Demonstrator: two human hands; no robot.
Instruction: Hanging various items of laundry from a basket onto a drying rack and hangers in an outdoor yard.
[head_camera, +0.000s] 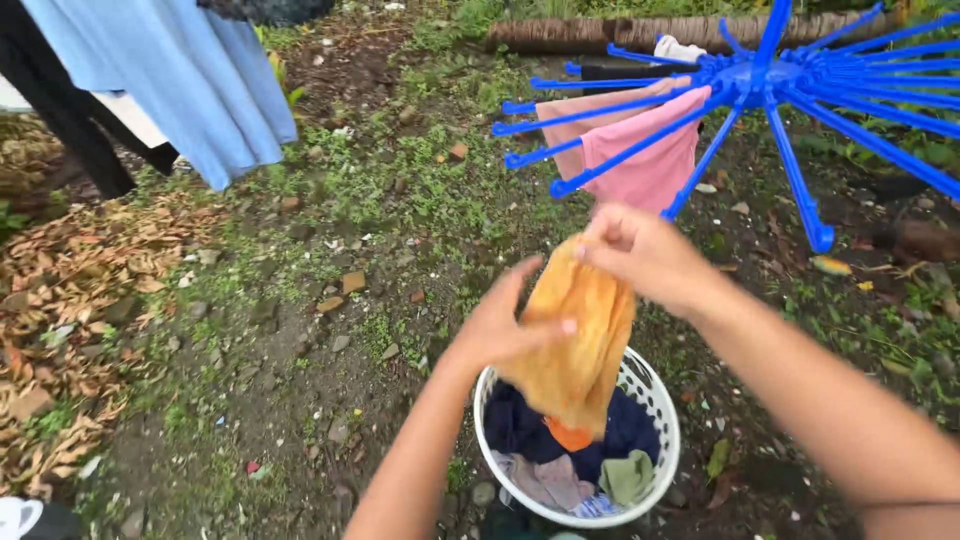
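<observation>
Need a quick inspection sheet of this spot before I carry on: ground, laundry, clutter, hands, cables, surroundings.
Surface: bare soil with stones, weeds, dry leaves.
Job's things: yellow-orange cloth held above white perforated plastic laundry basket of mixed clothes.
Clutter: nothing seen beyond ground litter.
Hands: left hand and right hand both grip the cloth.
Cables: nothing seen.
Surroundings: blue radial plastic drying rack bearing pink cloths; light-blue hanging garment; log.

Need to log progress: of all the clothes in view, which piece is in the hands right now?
The yellow-orange cloth, gripped by the left hand and right hand above the white basket. Two pink cloths hang on the blue rack.
</observation>
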